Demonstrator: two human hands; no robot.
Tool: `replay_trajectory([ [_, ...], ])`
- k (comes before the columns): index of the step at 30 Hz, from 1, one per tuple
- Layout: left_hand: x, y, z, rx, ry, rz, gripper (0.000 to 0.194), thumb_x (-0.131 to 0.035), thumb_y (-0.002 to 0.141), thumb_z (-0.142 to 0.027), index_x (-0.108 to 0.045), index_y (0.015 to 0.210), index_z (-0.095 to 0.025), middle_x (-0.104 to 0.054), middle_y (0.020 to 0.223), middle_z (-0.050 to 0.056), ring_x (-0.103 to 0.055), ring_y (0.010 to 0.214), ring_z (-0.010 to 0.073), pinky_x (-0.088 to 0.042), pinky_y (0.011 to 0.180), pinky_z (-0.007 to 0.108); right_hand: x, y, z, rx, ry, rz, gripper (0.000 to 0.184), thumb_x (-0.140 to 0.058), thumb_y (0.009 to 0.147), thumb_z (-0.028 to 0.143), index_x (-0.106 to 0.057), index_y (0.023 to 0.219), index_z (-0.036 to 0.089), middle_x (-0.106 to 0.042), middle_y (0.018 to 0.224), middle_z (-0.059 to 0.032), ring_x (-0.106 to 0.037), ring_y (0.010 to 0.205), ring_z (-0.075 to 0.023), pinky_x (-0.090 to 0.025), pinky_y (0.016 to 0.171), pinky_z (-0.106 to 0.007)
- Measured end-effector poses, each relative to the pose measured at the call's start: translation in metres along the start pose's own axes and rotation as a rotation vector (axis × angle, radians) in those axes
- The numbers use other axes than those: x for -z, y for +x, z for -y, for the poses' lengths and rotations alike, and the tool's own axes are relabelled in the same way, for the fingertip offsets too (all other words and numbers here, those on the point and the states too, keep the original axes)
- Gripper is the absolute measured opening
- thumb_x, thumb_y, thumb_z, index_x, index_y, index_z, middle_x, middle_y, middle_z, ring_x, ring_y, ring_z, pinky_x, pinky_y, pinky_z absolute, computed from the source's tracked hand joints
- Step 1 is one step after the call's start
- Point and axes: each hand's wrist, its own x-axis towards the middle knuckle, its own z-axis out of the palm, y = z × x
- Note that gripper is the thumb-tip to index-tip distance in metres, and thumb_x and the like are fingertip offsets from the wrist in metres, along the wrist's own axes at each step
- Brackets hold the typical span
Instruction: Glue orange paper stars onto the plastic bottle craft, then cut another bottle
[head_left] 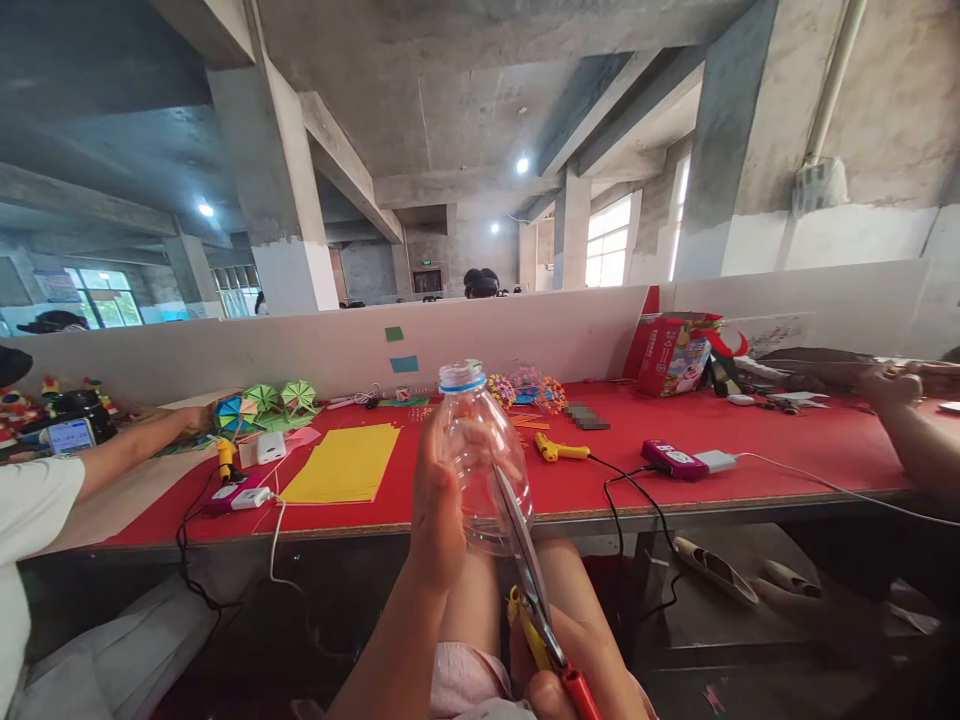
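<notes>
My left hand (439, 515) is wrapped round the side of a clear plastic bottle (487, 440). The bottle stands upright in the air in front of the table's edge, with a blue ring below its uncapped neck. In my right hand (566, 650) is a pair of scissors (531, 565) with metal blades and red and yellow on the handles. The blades point up and lie across the bottle's right side in view. Whether they touch or pierce the plastic, I cannot tell.
Yellow sheets (345, 463) lie left on the red table (465, 490). A yellow glue gun (561, 449) and a magenta power strip (675, 460) with cables lie right. Behind them stands a red box (671, 355). Other people's arms (142, 440) reach in from both sides.
</notes>
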Motion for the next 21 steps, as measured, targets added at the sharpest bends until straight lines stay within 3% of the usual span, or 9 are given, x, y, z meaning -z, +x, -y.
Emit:
replay_trajectory([
  [4, 0.008, -0.005, 0.016, 0.03, 0.045, -0.021, 0.06, -0.051, 0.079, -0.067, -0.053, 0.125, -0.028, -0.063, 0.097, 0.006, -0.061, 0.085, 0.0218, -0.052, 0.076, 0.037, 0.003, 0.006, 0.005, 0.012, 0.043, 0.006, 0.064, -0.03, 0.081, 0.079, -0.053, 0.076, 0.019, -0.05, 0.063, -0.0013, -0.044, 0.056, -0.0127, -0.035, 0.051, -0.023],
  [7, 0.011, -0.008, 0.021, 0.038, 0.052, -0.048, 0.059, -0.05, 0.081, -0.066, -0.053, 0.125, -0.028, -0.062, 0.099, 0.006, -0.06, 0.086, 0.0211, -0.052, 0.079, 0.037, 0.004, 0.008, 0.008, 0.022, 0.01, -0.006, 0.061, -0.029, 0.083, 0.076, -0.048, 0.072, 0.019, -0.048, 0.062, -0.0007, -0.04, 0.055, -0.0116, -0.031, 0.049, -0.023],
  [12, 0.01, -0.008, 0.018, 0.03, 0.057, -0.074, 0.057, -0.049, 0.081, -0.067, -0.055, 0.123, -0.029, -0.061, 0.106, 0.006, -0.061, 0.085, 0.0192, -0.053, 0.077, 0.034, 0.002, 0.007, 0.009, 0.04, -0.026, -0.049, 0.059, -0.03, 0.085, 0.074, -0.041, 0.065, 0.02, -0.04, 0.058, 0.0014, -0.032, 0.054, -0.0104, -0.024, 0.046, -0.024],
  [21, 0.015, -0.006, 0.019, 0.007, 0.081, -0.03, 0.056, -0.048, 0.081, -0.067, -0.054, 0.124, -0.03, -0.062, 0.099, 0.005, -0.06, 0.081, 0.0203, -0.053, 0.072, 0.036, 0.005, 0.01, 0.004, 0.024, -0.015, -0.004, 0.058, -0.03, 0.083, 0.075, -0.039, 0.064, 0.021, -0.041, 0.058, 0.0007, -0.033, 0.053, -0.0109, -0.025, 0.046, -0.024],
])
